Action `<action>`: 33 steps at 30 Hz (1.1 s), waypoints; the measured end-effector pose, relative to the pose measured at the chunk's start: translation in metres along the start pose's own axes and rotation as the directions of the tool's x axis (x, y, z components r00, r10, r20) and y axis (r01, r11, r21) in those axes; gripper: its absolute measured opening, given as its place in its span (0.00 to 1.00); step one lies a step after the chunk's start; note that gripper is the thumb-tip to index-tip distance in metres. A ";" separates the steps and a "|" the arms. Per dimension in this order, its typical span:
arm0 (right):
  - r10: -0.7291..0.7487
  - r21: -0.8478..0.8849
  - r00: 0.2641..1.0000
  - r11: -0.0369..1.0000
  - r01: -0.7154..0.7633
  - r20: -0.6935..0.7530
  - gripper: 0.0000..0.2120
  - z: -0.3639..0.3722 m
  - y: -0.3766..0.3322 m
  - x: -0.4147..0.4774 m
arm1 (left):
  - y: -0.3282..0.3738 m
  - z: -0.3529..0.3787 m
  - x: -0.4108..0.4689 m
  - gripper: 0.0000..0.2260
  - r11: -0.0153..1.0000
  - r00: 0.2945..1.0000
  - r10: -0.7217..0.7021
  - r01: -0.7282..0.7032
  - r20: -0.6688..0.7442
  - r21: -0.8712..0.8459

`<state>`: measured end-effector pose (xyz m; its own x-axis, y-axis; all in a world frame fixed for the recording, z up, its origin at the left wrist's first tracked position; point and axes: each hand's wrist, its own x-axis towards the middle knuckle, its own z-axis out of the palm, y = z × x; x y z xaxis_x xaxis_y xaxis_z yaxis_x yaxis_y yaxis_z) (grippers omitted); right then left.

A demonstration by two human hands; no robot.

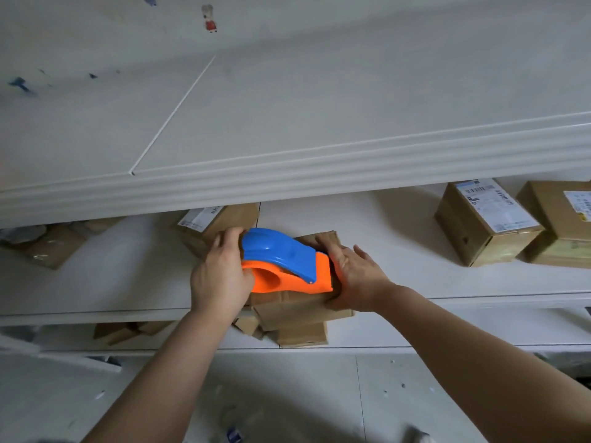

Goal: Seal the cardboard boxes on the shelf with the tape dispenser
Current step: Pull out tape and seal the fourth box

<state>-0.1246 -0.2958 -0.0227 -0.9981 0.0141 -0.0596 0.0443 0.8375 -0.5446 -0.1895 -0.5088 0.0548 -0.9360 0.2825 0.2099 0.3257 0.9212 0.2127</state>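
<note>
Beneath tape dispenser (281, 260), box (300, 305) mostly hidden.

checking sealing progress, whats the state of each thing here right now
left hand: grips the tape dispenser by its orange handle
right hand: holds the cardboard box at its right end
tape dispenser: resting on top of the cardboard box
cardboard box: at the shelf front edge, closed, tape not discernible
labelled box: closed, standing on the shelf
</note>
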 end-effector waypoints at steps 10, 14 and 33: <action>0.144 -0.121 0.989 0.981 -0.148 -0.039 0.51 -0.037 0.043 -0.033 | 0.053 0.017 0.001 0.25 0.979 0.982 0.189 -0.190 -0.017 -0.067; 0.146 -0.173 0.989 0.974 -0.147 -0.019 0.53 -0.035 0.042 -0.037 | 0.030 0.015 0.008 0.25 0.977 0.977 0.212 -0.212 0.013 -0.009; 0.158 -0.201 0.987 0.966 -0.162 -0.035 0.53 -0.032 0.041 -0.038 | -0.079 0.014 0.023 0.27 0.996 0.997 -0.069 0.067 -0.030 -0.065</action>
<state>-0.0859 -0.2443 -0.0164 -0.9794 0.1654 -0.1161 0.1961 0.9164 -0.3488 -0.2383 -0.5712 0.0293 -0.9518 0.2102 0.2232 0.2703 0.9189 0.2874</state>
